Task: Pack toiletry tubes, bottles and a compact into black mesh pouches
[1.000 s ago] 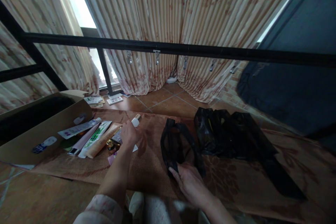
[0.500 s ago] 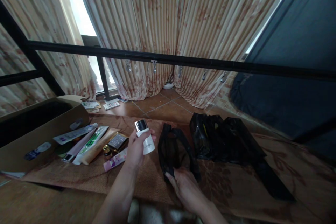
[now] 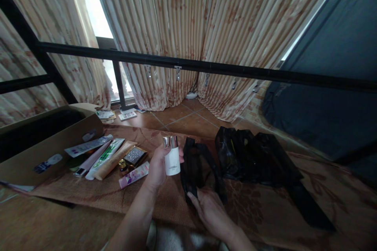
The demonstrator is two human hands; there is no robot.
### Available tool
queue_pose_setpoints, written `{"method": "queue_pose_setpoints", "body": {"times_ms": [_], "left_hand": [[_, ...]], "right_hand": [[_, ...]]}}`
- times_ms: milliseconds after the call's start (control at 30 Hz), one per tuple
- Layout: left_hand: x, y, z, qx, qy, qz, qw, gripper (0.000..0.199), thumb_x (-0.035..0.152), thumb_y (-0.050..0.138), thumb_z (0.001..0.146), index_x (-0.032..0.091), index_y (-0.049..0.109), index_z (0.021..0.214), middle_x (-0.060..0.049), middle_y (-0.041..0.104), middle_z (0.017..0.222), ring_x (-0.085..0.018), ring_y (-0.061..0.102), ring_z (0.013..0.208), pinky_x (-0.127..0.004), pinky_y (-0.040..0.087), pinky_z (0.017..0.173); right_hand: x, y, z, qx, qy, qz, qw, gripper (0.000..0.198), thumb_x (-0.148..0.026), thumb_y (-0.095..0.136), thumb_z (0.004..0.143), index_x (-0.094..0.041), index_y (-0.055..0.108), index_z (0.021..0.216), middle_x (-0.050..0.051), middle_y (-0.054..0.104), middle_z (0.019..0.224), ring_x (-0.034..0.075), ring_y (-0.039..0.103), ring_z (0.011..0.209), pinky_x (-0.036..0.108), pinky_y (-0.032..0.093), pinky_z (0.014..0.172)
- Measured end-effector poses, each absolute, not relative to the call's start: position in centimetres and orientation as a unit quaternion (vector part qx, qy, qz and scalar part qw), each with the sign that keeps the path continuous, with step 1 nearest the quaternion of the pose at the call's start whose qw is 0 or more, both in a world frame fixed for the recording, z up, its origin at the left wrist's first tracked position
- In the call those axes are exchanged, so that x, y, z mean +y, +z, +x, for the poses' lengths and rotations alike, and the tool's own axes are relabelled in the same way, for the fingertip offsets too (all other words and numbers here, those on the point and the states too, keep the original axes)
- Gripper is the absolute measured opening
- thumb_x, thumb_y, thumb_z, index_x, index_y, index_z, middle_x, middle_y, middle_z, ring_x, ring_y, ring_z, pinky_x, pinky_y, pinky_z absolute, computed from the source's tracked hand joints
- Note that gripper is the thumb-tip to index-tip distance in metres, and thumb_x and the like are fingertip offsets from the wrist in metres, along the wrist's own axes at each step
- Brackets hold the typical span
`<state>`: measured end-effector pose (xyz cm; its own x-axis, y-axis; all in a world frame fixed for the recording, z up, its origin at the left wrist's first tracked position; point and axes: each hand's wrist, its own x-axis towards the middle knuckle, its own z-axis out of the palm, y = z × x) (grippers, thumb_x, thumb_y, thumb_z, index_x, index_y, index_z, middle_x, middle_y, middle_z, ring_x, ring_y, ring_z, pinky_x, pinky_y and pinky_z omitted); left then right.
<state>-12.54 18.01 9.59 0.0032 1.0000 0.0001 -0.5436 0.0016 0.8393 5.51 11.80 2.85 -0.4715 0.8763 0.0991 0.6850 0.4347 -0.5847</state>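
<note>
My left hand (image 3: 157, 166) is closed round a white bottle (image 3: 172, 161) with a shiny silver cap, held nearly upright above the brown cloth. Beside it, my right hand (image 3: 208, 204) grips the near edge of a black mesh pouch (image 3: 202, 164), whose opening gapes upward. To the left lie a pink tube (image 3: 134, 175), a glittery compact case (image 3: 135, 155), a small gold-capped bottle (image 3: 123, 166), a tan tube (image 3: 114, 160) and a white-and-green tube (image 3: 106, 157).
A cardboard box (image 3: 59, 145) stands at the left with tubes against it. More black mesh pouches (image 3: 256, 157) are to the right, with a black strap (image 3: 312, 208) trailing toward me. A black metal rail (image 3: 191, 66) crosses in front of the curtains (image 3: 182, 15).
My left hand has brought the white bottle to the right, closer to the mesh pouch, and turned it more upright. My right hand keeps its hold on the pouch.
</note>
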Motion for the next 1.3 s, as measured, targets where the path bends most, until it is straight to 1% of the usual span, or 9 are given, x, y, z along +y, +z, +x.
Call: {"method": "queue_pose_setpoints", "body": {"times_ms": [133, 333, 567, 733, 833, 967, 1100, 1300], "left_hand": [[17.89, 9.51, -12.50, 0.337, 0.612, 0.350, 0.624, 0.044, 0.035, 0.057, 0.067, 0.012, 0.061, 0.105, -0.006, 0.071, 0.073, -0.020, 0.066, 0.059, -0.027, 0.049, 0.051], [17.98, 9.19, -12.58, 0.329, 0.611, 0.349, 0.630, 0.046, 0.033, 0.056, 0.067, 0.013, 0.059, 0.108, -0.006, 0.072, 0.077, -0.020, 0.067, 0.060, -0.028, 0.051, 0.052], [17.98, 9.16, -12.57, 0.323, 0.614, 0.352, 0.628, 0.032, 0.031, 0.057, 0.066, 0.016, 0.058, 0.095, -0.007, 0.073, 0.083, -0.020, 0.068, 0.063, -0.027, 0.051, 0.051], [18.11, 8.88, -12.67, 0.328, 0.622, 0.359, 0.613, 0.029, 0.029, 0.059, 0.068, 0.015, 0.059, 0.093, -0.008, 0.073, 0.084, -0.021, 0.070, 0.069, -0.028, 0.053, 0.057], [18.14, 8.82, -12.60, 0.336, 0.620, 0.372, 0.603, 0.026, 0.029, 0.060, 0.070, 0.014, 0.061, 0.092, -0.009, 0.074, 0.084, -0.021, 0.070, 0.069, -0.028, 0.053, 0.057], [18.08, 8.89, -12.48, 0.343, 0.613, 0.387, 0.597, 0.025, 0.031, 0.059, 0.073, 0.014, 0.063, 0.090, -0.007, 0.073, 0.077, -0.019, 0.068, 0.065, -0.026, 0.050, 0.053], [17.94, 9.07, -12.46, 0.375, 0.605, 0.398, 0.578, 0.026, 0.035, 0.058, 0.073, 0.015, 0.063, 0.089, -0.005, 0.071, 0.069, -0.018, 0.064, 0.057, -0.023, 0.045, 0.045], [17.63, 9.51, -12.36, 0.402, 0.588, 0.446, 0.541, 0.024, 0.033, 0.055, 0.077, 0.015, 0.062, 0.091, -0.001, 0.067, 0.065, -0.012, 0.054, 0.045, -0.021, 0.040, 0.042]], "right_hand": [[11.82, 2.82, 5.51, -0.821, 0.244, -0.480, 0.190, 0.037, -0.038, 0.031, 0.103, -0.022, 0.064, 0.097, 0.004, 0.071, 0.084, 0.018, 0.066, 0.080, 0.026, 0.041, 0.070], [11.91, 2.72, 5.49, -0.819, 0.251, -0.483, 0.181, 0.039, -0.039, 0.030, 0.103, -0.021, 0.064, 0.099, 0.006, 0.072, 0.088, 0.019, 0.066, 0.084, 0.026, 0.043, 0.074], [11.83, 2.91, 5.47, -0.820, 0.253, -0.473, 0.200, 0.036, -0.037, 0.031, 0.103, -0.022, 0.064, 0.098, 0.004, 0.071, 0.086, 0.018, 0.065, 0.079, 0.025, 0.041, 0.071], [11.77, 2.86, 5.49, -0.821, 0.248, -0.473, 0.201, 0.034, -0.036, 0.033, 0.103, -0.022, 0.064, 0.096, 0.004, 0.071, 0.087, 0.018, 0.065, 0.079, 0.025, 0.041, 0.071], [11.72, 2.94, 5.46, -0.824, 0.241, -0.472, 0.200, 0.033, -0.035, 0.034, 0.102, -0.022, 0.064, 0.099, 0.004, 0.071, 0.088, 0.018, 0.065, 0.081, 0.026, 0.041, 0.073], [11.63, 3.08, 5.42, -0.822, 0.250, -0.470, 0.205, 0.032, -0.034, 0.034, 0.102, -0.022, 0.064, 0.102, 0.005, 0.072, 0.093, 0.019, 0.066, 0.087, 0.026, 0.042, 0.077], [11.65, 2.96, 5.44, -0.815, 0.264, -0.476, 0.200, 0.033, -0.036, 0.035, 0.102, -0.022, 0.064, 0.098, 0.004, 0.072, 0.090, 0.018, 0.066, 0.086, 0.025, 0.043, 0.076], [11.88, 2.71, 5.48, -0.822, 0.256, -0.471, 0.192, 0.033, -0.036, 0.033, 0.102, -0.023, 0.064, 0.100, 0.003, 0.071, 0.092, 0.019, 0.066, 0.085, 0.026, 0.041, 0.075]]}}
